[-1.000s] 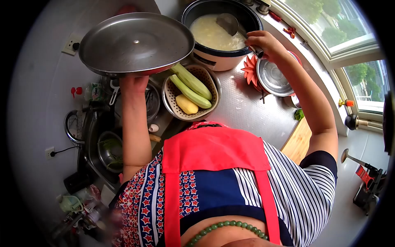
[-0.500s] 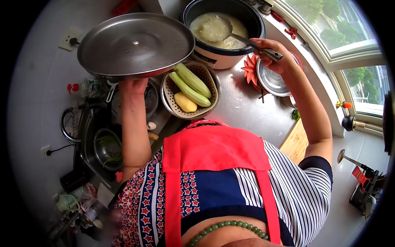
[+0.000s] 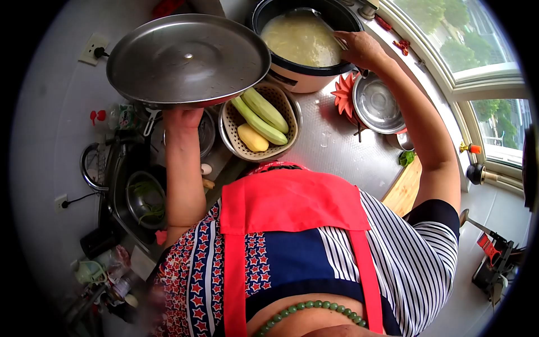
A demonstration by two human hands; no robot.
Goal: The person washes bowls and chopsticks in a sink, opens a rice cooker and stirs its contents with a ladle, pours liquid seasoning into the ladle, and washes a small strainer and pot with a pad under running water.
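Observation:
My left hand (image 3: pixel 183 117) holds a large round metal pot lid (image 3: pixel 168 67) from below. The lid lies nearly level, inner side up with a small round fitting at its centre; my fingers are mostly hidden beneath it. My right hand (image 3: pixel 364 49) grips the handle of a metal ladle (image 3: pixel 321 19). The ladle leans into the dark pot of a pale cooker (image 3: pixel 300 82), its bowl by the far rim and partly in the liquid. Cloudy, pale yellow soup or porridge (image 3: pixel 300 42) fills much of the pot.
A basket (image 3: pixel 229 135) holding two peeled green gourds (image 3: pixel 264 109) and a peeled potato (image 3: pixel 252 138) stands near me. Right of the cooker sit a red petal-shaped item (image 3: pixel 343 92) and a metal bowl (image 3: pixel 380 106). A wooden board (image 3: pixel 401 188) lies nearer. The sink (image 3: pixel 120 208) is left.
The ladle has gone from lying across the pot with soup in its bowl to the far rim, lower in the liquid. My right hand moved up and slightly left. The lid hardly shifted.

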